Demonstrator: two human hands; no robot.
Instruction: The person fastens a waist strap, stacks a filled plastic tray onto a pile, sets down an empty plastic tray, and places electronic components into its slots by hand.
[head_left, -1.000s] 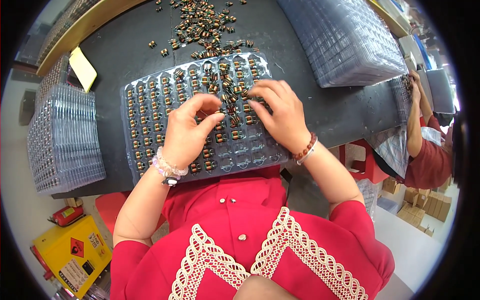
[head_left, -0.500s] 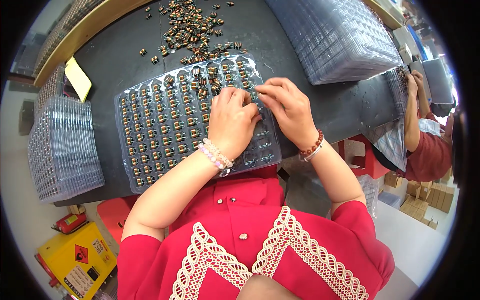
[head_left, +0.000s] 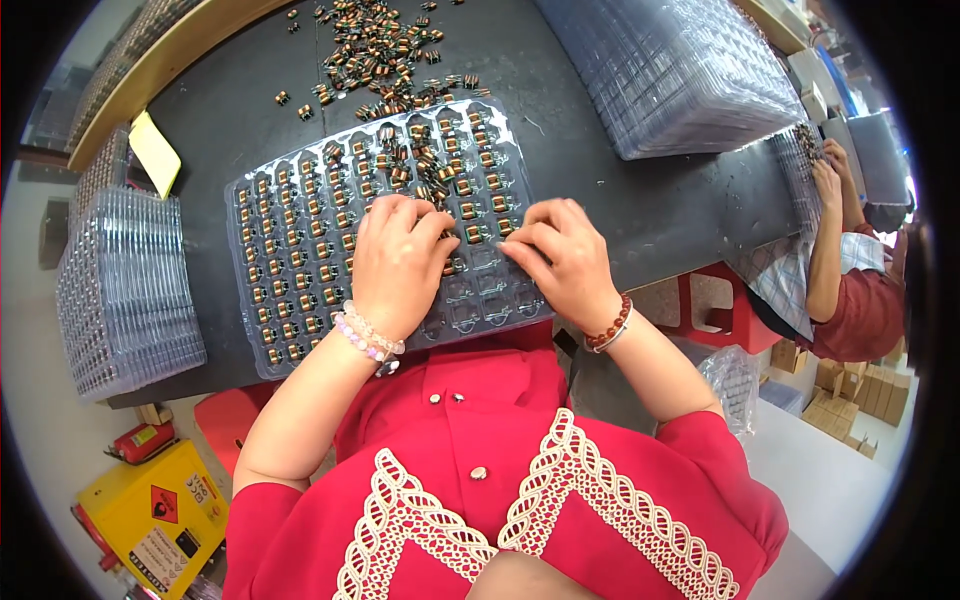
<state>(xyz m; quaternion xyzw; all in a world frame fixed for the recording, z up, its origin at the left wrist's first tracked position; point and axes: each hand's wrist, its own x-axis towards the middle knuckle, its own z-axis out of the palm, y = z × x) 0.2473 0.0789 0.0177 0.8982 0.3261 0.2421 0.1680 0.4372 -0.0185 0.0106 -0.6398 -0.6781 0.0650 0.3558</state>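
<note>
A clear plastic tray (head_left: 375, 318) with rows of pockets lies in front of me. Small copper-wound coils (head_left: 308, 270) fill most of its pockets, and a loose heap of coils (head_left: 430, 165) rests on top of its upper right part. My left hand (head_left: 398, 262) is over the middle of the tray, fingers curled and bent together beside the loose coils; its fingertips are partly hidden. On the tray's right side my right hand (head_left: 565, 258) has thumb and forefinger closed in a pinch near a seated coil. Whatever either hand grips is too small to make out. Bare pockets show at the lower right.
A pile of loose coils (head_left: 375, 50) lies beyond the tray on the dark table (head_left: 220, 110). Stacked clear trays (head_left: 680, 90) stand at the far right, more filled trays (head_left: 130, 290) at the left beside a yellow card (head_left: 155, 155). Another person's hands (head_left: 832, 175) work at the right.
My left hand has moved left and slightly down, away from the right hand. My right hand has come down and left over the tray. More coils show in the tray's right columns.
</note>
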